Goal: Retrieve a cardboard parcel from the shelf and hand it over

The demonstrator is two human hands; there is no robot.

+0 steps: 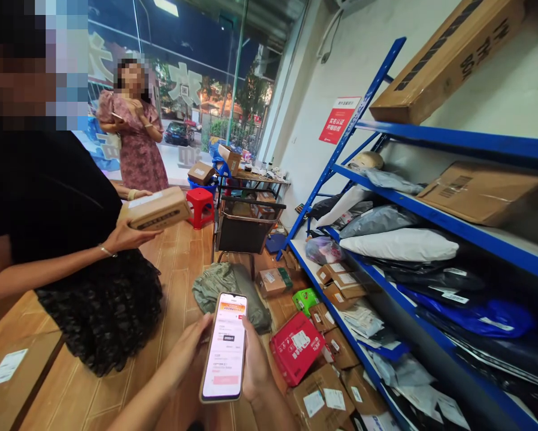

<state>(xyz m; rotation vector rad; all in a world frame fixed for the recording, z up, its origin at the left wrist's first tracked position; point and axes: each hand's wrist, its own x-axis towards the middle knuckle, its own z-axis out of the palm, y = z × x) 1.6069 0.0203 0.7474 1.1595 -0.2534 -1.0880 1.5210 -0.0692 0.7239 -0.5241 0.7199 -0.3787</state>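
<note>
A smartphone (223, 353) with a lit white and pink screen is held upright in front of me. My left hand (196, 340) grips its left edge. Along the opposite edge, my right hand (256, 362) wraps round the phone, the thumb near the screen's upper right side. Past the phone's top lies a grey-green sack (233, 287) on the wooden floor. A red box (297, 347) stands to the right of my right hand, among several cardboard parcels.
Blue shelving (453, 139) full of parcels runs along the right wall. At left, a person in black (62, 197) holds a cardboard box (156, 208); another person (138, 137) stands by the window. A chair (246, 224), red stool (201, 208) and large carton (21, 365) occupy the floor.
</note>
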